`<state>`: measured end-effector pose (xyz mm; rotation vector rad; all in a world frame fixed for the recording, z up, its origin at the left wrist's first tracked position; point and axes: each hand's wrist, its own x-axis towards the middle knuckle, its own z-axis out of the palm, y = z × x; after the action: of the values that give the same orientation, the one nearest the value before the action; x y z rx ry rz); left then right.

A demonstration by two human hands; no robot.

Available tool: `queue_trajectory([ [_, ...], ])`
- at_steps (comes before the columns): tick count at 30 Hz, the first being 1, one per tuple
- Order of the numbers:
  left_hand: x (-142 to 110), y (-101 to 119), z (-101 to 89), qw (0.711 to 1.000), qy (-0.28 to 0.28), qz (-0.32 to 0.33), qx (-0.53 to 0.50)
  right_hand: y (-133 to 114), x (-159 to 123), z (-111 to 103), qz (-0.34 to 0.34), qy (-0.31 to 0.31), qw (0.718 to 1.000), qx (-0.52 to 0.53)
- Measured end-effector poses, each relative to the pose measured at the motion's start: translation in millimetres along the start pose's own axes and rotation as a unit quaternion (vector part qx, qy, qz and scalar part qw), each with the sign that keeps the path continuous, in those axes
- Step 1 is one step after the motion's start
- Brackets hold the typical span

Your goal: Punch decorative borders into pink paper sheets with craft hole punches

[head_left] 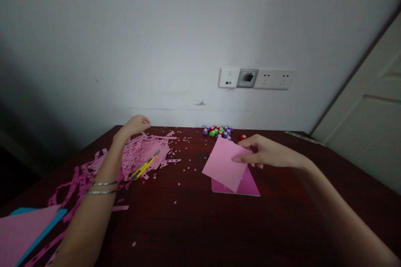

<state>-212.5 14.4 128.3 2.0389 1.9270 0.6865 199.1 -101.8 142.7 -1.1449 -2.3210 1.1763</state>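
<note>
My right hand (261,151) pinches a light pink paper sheet (224,162) between thumb and fingers. The sheet is tilted above a stack of darker pink paper (249,185) on the table and partly covers it. My left hand (137,125), with two silver bangles on its wrist, is over the far edge of a heap of punched pink paper scraps (134,156). Its fingers are curled, and whatever they may hold is hidden. A yellow utility knife (145,166) lies on the scraps, near my left forearm.
Small purple, green and red hole punches (219,132) cluster by the wall. Pink and blue paper sheets (23,233) lie at the near left. Tiny pink cut-outs dot the dark red table (175,233). A ruler-like strip (303,137) rests at the far right edge. Wall sockets (274,79) are above.
</note>
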Motion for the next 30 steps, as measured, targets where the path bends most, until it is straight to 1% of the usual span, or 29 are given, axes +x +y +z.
queue_trajectory([
  [1,-4.0,19.5,4.3,0.999,-0.006,0.032,-0.035,1.2,0.9,-0.3,-0.003,0.010,1.000,0.002],
  [3,-18.1,61.7,18.8,0.983,-0.079,0.101,-0.128,4.4,2.8,-1.1,-0.008,0.032,0.999,0.006],
  [4,-27.3,82.1,28.6,0.967,-0.134,0.138,-0.169,6.3,3.6,-1.5,-0.011,0.043,0.999,0.008],
  [6,-46.5,117.1,50.9,0.928,-0.219,0.195,-0.232,10.6,5.1,-2.4,-0.016,0.063,0.998,0.012],
  [7,-55.3,130.3,62.3,0.911,-0.256,0.214,-0.242,12.7,5.8,-2.9,-0.019,0.073,0.997,0.013],
  [8,-62.8,140.5,73.1,0.898,-0.277,0.231,-0.251,14.8,6.5,-3.4,-0.021,0.081,0.996,0.014],
  [10,-73.5,152.8,91.1,0.881,-0.282,0.258,-0.279,18.5,8.1,-4.1,-0.024,0.102,0.994,0.015],
  [11,-76.8,155.9,97.6,0.879,-0.273,0.260,-0.291,20.1,9.2,-4.4,-0.026,0.117,0.993,0.016],
  [13,-80.6,158.9,105.2,0.885,-0.249,0.243,-0.310,22.5,11.5,-5.1,-0.029,0.159,0.987,0.019],
  [14,-81.6,159.7,106.7,0.888,-0.242,0.229,-0.316,23.4,12.4,-5.5,-0.031,0.183,0.982,0.020],
  [16,-82.4,160.7,107.3,0.890,-0.245,0.210,-0.324,25.0,12.4,-7.0,-0.037,0.225,0.973,0.023],
  [18,-81.1,160.1,108.6,0.887,-0.253,0.205,-0.329,27.9,8.5,-9.9,-0.034,0.245,0.969,0.024],
  [19,-79.2,158.6,111.0,0.889,-0.249,0.207,-0.323,30.8,4.8,-11.9,-0.026,0.245,0.969,0.025],
  [21,-73.0,151.9,121.0,0.908,-0.217,0.219,-0.285,41.4,-5.6,-17.1,0.004,0.215,0.976,0.024],
  [23,-63.5,140.9,137.8,0.933,-0.165,0.240,-0.209,60.0,-18.5,-22.8,0.044,0.139,0.989,0.020],
  [24,-58.1,134.5,147.7,0.941,-0.156,0.248,-0.168,72.1,-25.4,-25.3,0.064,0.104,0.992,0.016],
  [26,-46.7,122.8,167.4,0.946,-0.166,0.260,-0.095,99.1,-38.7,-28.5,0.109,0.029,0.994,0.000],
  [27,-41.2,118.3,176.0,0.945,-0.164,0.275,-0.067,112.5,-44.9,-29.1,0.133,0.005,0.991,-0.003],
  [29,-31.5,113.9,188.7,0.942,-0.161,0.294,-0.021,135.1,-56.2,-28.6,0.178,-0.025,0.984,-0.007],
  [30,-27.4,114.1,192.7,0.941,-0.165,0.297,-0.005,143.3,-61.2,-27.8,0.194,-0.030,0.980,-0.007],
])
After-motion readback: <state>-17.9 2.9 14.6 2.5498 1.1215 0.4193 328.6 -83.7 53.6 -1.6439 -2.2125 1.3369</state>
